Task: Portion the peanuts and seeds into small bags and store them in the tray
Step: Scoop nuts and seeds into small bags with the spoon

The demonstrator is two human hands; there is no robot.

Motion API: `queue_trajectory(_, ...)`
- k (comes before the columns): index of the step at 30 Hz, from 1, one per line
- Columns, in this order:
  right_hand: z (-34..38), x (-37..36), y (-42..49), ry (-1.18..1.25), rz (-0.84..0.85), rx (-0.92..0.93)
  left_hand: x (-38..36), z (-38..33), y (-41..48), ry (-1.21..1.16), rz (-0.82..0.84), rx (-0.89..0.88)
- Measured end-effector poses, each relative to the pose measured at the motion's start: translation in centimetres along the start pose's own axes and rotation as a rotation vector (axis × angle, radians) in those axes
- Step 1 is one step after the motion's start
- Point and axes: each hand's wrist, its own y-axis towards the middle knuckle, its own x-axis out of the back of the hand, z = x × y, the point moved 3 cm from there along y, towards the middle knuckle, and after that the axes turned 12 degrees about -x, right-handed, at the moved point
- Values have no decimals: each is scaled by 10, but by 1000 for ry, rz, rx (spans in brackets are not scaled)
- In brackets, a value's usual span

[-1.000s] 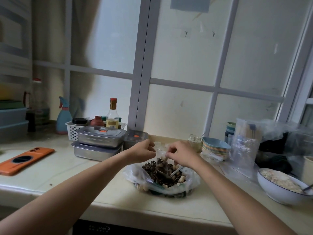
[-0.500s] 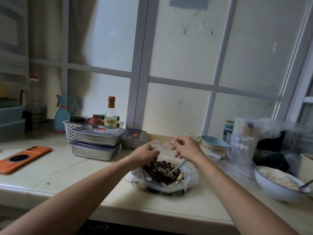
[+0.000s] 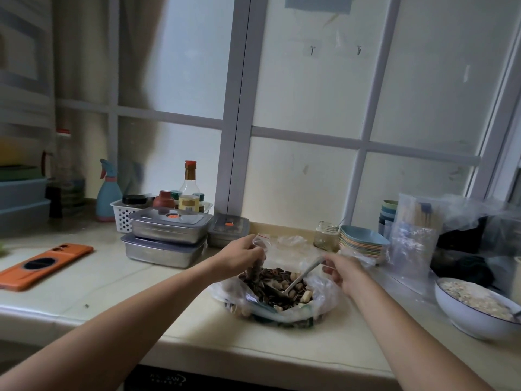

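– On the pale stone counter (image 3: 112,292), where is the mix of dark seeds and pale peanuts (image 3: 270,277)?
– In the crumpled clear plastic bag (image 3: 324,294). The right hand (image 3: 342,273) clamps its fingers on a pale spoon (image 3: 306,272) dipped into the mix; the left hand (image 3: 239,259) pinches a small clear zip bag (image 3: 261,242) just above it.

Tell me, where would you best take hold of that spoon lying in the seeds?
Take the spoon by its handle's upper end, coming from the right: its bowl lies down in the peanuts and seeds and the handle slants up rightward, where the right hand pinches it.
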Motion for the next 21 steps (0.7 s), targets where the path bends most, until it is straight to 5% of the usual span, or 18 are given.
queue_trajectory(5,18,-15,-14,131,247,165,1,5,1,-96,-32,26)
queue_trajectory(11,31,-29,-45,-54,511,217,4,0,2,-304,-83,40)
queue_trajectory(21,32,-6,-52,-115,368,402,-1,4,4,-264,-94,54)
